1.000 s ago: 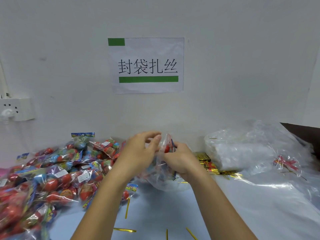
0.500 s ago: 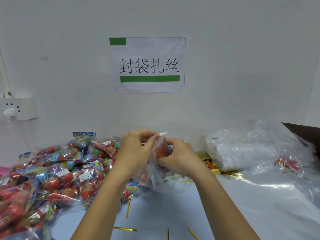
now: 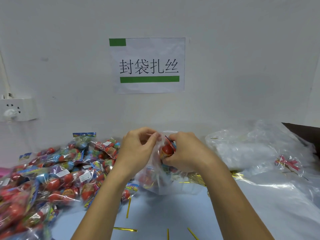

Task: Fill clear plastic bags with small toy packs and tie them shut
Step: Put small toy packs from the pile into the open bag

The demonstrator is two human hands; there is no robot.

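Head | left hand (image 3: 138, 149) pinches clear bag (image 3: 156, 177) | right hand (image 3: 184, 155) grips toy pack (image 3: 167, 150)

Single head-worn wide-angle view, no second view to share scene. Looks forward and slightly down across table (image 3: 155, 222) toward wall (image 3: 242, 49), facing sign (image 3: 147, 65) square-on at frame centre. Both forearms enter from bottom edge; hands near, mid-frame. Outlet (image 3: 19, 110) at left edge. Frame edges bowed by lens.
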